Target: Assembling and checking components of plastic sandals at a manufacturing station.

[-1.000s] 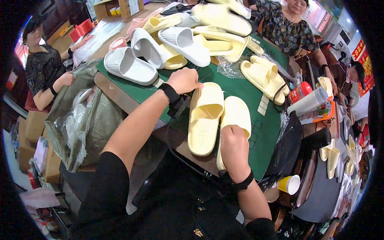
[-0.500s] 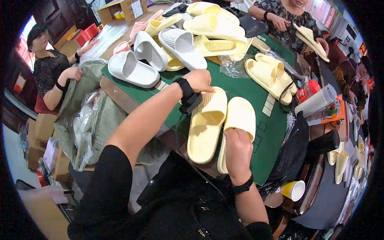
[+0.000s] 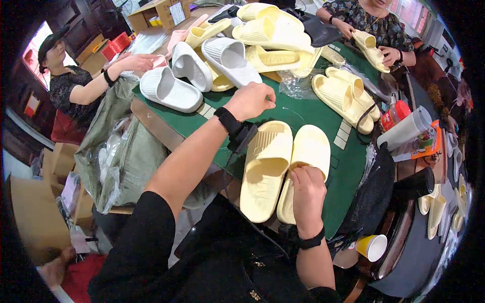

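Note:
Two pale yellow slippers lie side by side on the green mat [image 3: 339, 194], toes pointing away from me. My right hand [image 3: 307, 192] grips the right slipper [image 3: 312, 149] at the strap opening, its fingertips tucked inside. Beyond the toe of the left slipper [image 3: 265, 177], my left hand [image 3: 251, 102] hovers with curled, closed fingers. Whatever it may hold is hidden. A faint thin strand shows on the mat just right of that hand. Close ahead of it sits a grey slipper [image 3: 230, 60].
Piled yellow slippers [image 3: 273, 33] and more grey ones fill the far side. A yellow pair [image 3: 343, 98], a clear plastic bag [image 3: 298, 83], a red-lidded jar [image 3: 394, 115] and a white tumbler [image 3: 406, 129] stand right. A green sack [image 3: 144, 151] hangs left. Two people work across the table.
My left hand has come off the left slipper's toe. The pair sits slightly lower and further right in view. The person at left now reaches onto the table; the other has lowered a slipper.

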A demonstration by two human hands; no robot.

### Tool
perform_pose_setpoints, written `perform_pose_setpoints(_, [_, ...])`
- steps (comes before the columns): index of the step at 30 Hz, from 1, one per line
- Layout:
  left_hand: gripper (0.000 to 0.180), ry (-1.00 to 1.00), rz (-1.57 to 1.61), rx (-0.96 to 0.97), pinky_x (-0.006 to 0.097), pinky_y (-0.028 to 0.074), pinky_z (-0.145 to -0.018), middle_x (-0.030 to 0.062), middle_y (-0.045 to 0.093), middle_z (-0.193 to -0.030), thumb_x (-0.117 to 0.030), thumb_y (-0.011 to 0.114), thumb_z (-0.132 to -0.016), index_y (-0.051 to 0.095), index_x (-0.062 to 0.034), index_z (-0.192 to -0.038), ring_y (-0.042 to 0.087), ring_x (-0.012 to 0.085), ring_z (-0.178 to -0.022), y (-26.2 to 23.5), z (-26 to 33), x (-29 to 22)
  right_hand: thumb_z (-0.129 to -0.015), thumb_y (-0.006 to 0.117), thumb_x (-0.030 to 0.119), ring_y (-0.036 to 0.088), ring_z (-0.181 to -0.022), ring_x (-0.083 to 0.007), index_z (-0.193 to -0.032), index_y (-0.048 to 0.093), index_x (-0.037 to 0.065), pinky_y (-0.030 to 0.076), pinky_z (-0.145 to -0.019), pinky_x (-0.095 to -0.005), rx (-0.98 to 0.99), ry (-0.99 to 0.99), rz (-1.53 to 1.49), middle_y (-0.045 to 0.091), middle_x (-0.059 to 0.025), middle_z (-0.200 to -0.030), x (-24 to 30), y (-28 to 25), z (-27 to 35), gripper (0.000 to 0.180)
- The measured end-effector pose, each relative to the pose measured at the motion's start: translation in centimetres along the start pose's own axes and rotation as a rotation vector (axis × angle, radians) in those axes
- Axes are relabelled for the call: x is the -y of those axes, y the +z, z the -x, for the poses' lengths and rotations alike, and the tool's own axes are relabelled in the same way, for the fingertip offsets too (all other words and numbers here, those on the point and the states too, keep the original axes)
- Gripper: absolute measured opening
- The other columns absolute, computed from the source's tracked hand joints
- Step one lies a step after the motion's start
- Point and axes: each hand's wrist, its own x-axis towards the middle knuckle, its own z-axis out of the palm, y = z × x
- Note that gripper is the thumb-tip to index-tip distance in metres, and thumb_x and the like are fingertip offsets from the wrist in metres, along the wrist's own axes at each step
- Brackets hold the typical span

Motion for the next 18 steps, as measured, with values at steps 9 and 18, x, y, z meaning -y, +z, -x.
perform_pose_setpoints(9, [0.035,-0.188,-0.111,0.148,0.039,0.052,-0.067,0.0169,0.069,-0.075,-0.036,0.075,-0.080,0.072,-0.0014,-0.082,0.068,0.0325,-0.071,-1.6,3.1,-0.1,-0.075,0.067,0.000,0.060,-0.084,-0.0286,-0.082,0.065,0.001,0.052,-0.071,-0.0373,0.024,-0.013,0.052,0.063,-0.0109,-0.087,-0.2,0.0,0.0,0.007])
perform_pose_setpoints(18, [0.035,-0.211,-0.291,0.362,0.042,0.054,-0.066,0.0167,0.069,-0.073,-0.039,0.079,-0.072,0.073,-0.0046,-0.078,0.069,0.0331,-0.072,0.0,1.9,-1.0,-0.075,0.069,-0.001,0.059,-0.081,-0.0298,-0.080,0.065,-0.001,0.050,-0.073,-0.0390,-0.006,-0.006,0.011,0.063,-0.0118,-0.082,0.0,0.3,-0.1,0.007])
